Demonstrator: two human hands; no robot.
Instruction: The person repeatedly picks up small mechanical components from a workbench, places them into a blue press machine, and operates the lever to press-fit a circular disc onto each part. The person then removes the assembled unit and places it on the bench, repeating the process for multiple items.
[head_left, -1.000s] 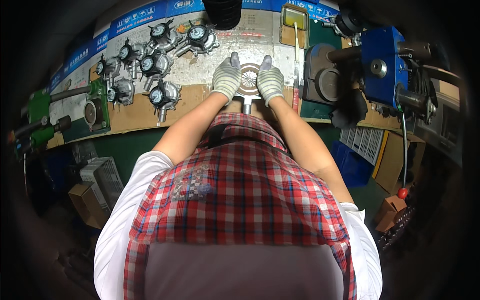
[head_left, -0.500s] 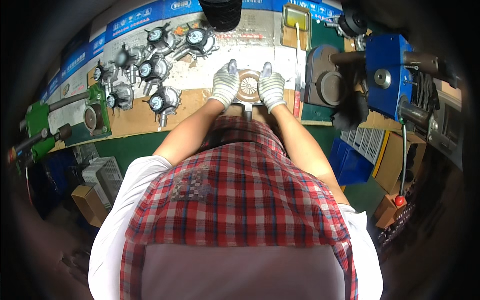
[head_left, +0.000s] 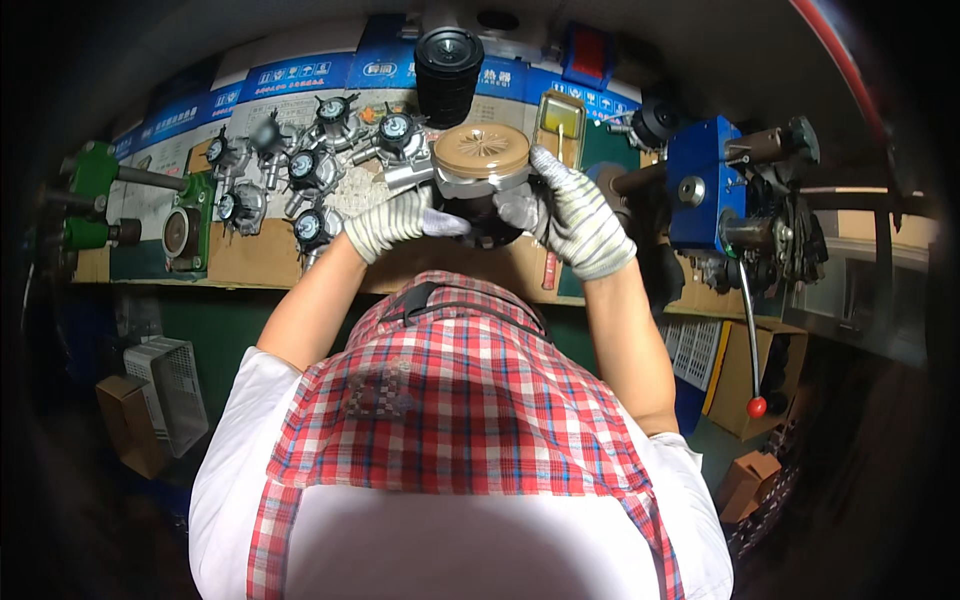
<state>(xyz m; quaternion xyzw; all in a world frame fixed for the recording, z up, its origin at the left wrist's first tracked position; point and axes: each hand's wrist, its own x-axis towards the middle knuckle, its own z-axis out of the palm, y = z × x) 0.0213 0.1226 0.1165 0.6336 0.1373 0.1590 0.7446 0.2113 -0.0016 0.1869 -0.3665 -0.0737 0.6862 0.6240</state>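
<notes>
A cast-metal housing (head_left: 408,176) with a round brown ribbed disc (head_left: 482,148) on top is held up in front of me. Its underside is dark and partly hidden. My left hand (head_left: 395,222), in a striped knit glove, is closed at its lower left, thumb against the dark underside. My right hand (head_left: 588,218), gloved alike, grips its right side, with one finger up by the disc's rim. Several similar metal assemblies (head_left: 305,168) with black-rimmed round centres stand on the bench to the left.
A green press (head_left: 198,225) stands at the left; a blue lever press (head_left: 700,185) with a red-knobbed handle (head_left: 757,406) stands at the right. Stacked black round parts (head_left: 449,75) and a tray of yellow liquid (head_left: 561,120) are farther back. Crates and cartons (head_left: 135,425) lie below the bench.
The housing has risen off the bench toward me, its brown disc now looking larger. Both hands have shifted from its top edges to its sides and underside. My view has tilted up.
</notes>
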